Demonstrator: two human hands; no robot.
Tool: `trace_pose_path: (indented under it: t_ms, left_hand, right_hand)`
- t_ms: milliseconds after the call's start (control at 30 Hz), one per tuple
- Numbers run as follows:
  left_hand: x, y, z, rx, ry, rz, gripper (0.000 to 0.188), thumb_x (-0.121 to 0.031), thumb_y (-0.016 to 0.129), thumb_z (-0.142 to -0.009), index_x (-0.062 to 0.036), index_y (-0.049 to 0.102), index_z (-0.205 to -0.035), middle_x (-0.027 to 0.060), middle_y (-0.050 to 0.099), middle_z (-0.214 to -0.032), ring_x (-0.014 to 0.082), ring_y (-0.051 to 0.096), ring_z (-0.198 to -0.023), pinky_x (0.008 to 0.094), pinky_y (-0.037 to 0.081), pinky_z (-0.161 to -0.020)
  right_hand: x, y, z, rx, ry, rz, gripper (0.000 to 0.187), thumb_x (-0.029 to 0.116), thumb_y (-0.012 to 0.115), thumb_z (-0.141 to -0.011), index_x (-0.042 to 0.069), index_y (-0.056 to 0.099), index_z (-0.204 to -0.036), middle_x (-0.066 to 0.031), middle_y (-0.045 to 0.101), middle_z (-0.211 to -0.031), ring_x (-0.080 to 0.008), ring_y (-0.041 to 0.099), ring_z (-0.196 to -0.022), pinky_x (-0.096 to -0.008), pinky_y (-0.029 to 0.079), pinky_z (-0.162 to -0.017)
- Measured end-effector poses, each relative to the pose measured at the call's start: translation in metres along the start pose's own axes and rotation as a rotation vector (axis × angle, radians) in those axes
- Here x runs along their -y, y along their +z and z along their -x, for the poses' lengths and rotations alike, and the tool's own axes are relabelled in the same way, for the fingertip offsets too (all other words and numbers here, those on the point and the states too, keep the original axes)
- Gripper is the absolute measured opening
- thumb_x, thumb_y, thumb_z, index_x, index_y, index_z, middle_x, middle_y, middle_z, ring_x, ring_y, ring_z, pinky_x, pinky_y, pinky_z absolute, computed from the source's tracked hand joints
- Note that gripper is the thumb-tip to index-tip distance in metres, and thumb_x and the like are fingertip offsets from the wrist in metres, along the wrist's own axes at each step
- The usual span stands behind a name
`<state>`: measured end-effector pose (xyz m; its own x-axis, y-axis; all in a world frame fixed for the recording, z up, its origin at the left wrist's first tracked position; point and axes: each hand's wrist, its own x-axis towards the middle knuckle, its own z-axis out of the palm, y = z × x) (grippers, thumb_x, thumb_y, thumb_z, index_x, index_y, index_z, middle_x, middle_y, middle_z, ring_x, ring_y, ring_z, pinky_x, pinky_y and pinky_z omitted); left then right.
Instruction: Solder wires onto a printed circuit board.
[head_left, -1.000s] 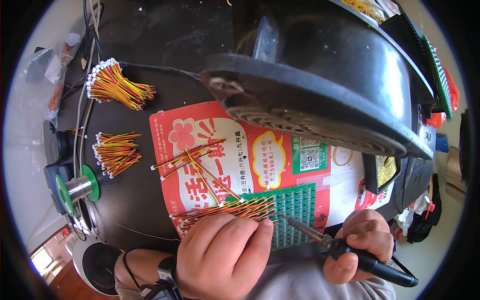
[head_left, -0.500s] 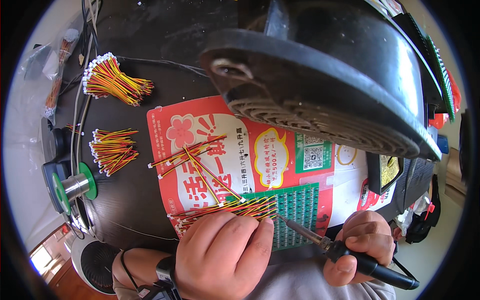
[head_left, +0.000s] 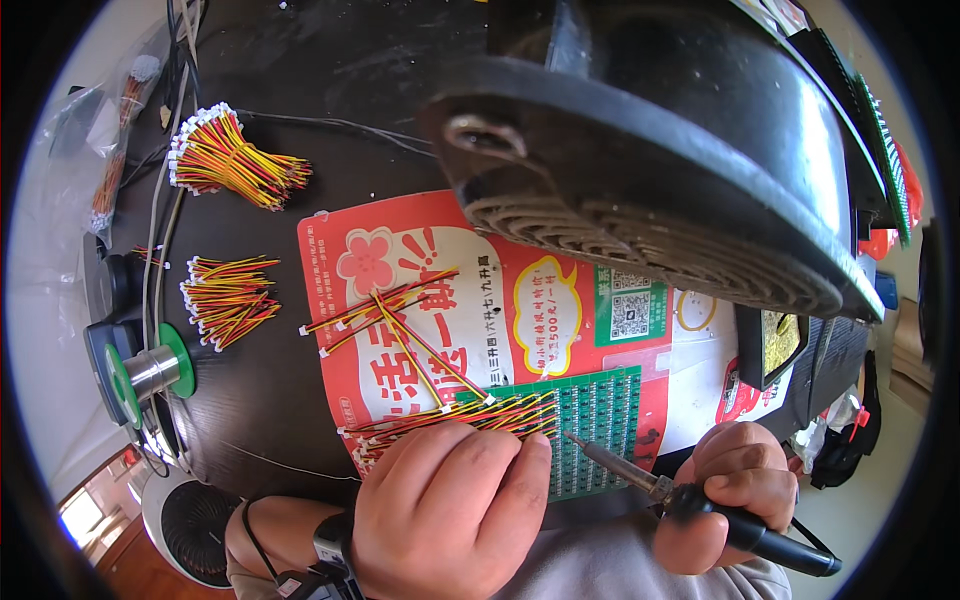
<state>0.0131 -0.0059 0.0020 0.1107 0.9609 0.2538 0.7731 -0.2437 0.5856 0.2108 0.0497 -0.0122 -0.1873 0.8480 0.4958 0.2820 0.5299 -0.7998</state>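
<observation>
My right hand (head_left: 742, 470) grips the black handle of a soldering iron (head_left: 640, 478). Its metal tip points left, over a green circuit board (head_left: 600, 425) covered in rows of small parts. My left hand (head_left: 450, 510) is curled closed over the board's left part, its knuckles up and fingertips hidden, so what it pinches does not show. Along that hand's far side lies a row of red, yellow and black wires (head_left: 480, 412) with white connectors, their bare ends on the board. A few loose wires (head_left: 415, 345) lie crossed on the red printed sheet (head_left: 335, 290) beyond.
A large black round device with a grille (head_left: 640, 180) overhangs the far right. Two wire bundles (head_left: 240, 160) lie at the left, near a green-flanged solder spool (head_left: 152, 372). A small black tray with yellow filling (head_left: 780, 345) stands right. Cables (head_left: 160, 220) run along the left side.
The soldering iron's tip has shifted slightly right, away from the wire ends beside my left fingers. My left hand keeps nearly the same place, and the whole view has shifted slightly.
</observation>
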Motion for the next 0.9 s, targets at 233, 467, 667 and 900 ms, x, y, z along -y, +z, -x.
trace_pose_path:
  t_ms: [233, 467, 667, 900]
  left_hand:
    - [0.0, -0.003, -0.01, -0.002, 0.063, 0.006, 0.026, 0.007, 0.067, -0.062, 0.006, 0.07, -0.088, 0.0104, 0.06, -0.078, 0.0233, 0.056, -0.06, 0.0334, 0.048, -0.053]
    - [-0.002, -0.002, -0.009, -0.002, 0.115, -0.056, 0.022, 0.004, 0.068, -0.064, 0.0056, 0.069, -0.087, 0.0093, 0.059, -0.077, 0.0218, 0.055, -0.059, 0.0323, 0.046, -0.053]
    - [-0.001, -0.001, -0.009, 0.013, 0.135, -0.057, 0.023, 0.005, 0.069, -0.066, 0.0065, 0.068, -0.089, 0.0091, 0.058, -0.076, 0.0213, 0.055, -0.057, 0.0322, 0.046, -0.053]
    - [-0.003, 0.005, 0.004, -0.028, 0.05, -0.067, 0.022, 0.006, 0.068, -0.067, 0.0067, 0.067, -0.089, 0.0091, 0.058, -0.075, 0.0212, 0.056, -0.057, 0.0323, 0.046, -0.053]
  right_hand:
    - [0.001, 0.0, -0.001, 0.019, 0.004, 0.004, 0.037, 0.038, 0.065, -0.089, 0.006, 0.049, -0.084, -0.0015, 0.043, -0.055, -0.011, 0.043, -0.044, -0.0238, 0.031, -0.04]
    - [0.001, 0.001, 0.0, 0.022, 0.008, -0.008, 0.037, 0.037, 0.068, -0.088, 0.005, 0.05, -0.083, -0.0015, 0.044, -0.055, -0.0105, 0.043, -0.043, -0.0232, 0.031, -0.039]
    - [0.0, -0.007, -0.007, 0.164, 0.004, -0.046, 0.037, 0.036, 0.069, -0.088, 0.005, 0.05, -0.083, -0.0017, 0.045, -0.056, -0.0107, 0.044, -0.043, -0.0228, 0.033, -0.039]
    - [0.0, -0.006, -0.005, 0.156, 0.011, -0.042, 0.036, 0.035, 0.069, -0.088, 0.005, 0.051, -0.083, -0.0017, 0.045, -0.056, -0.0105, 0.044, -0.043, -0.0225, 0.033, -0.038]
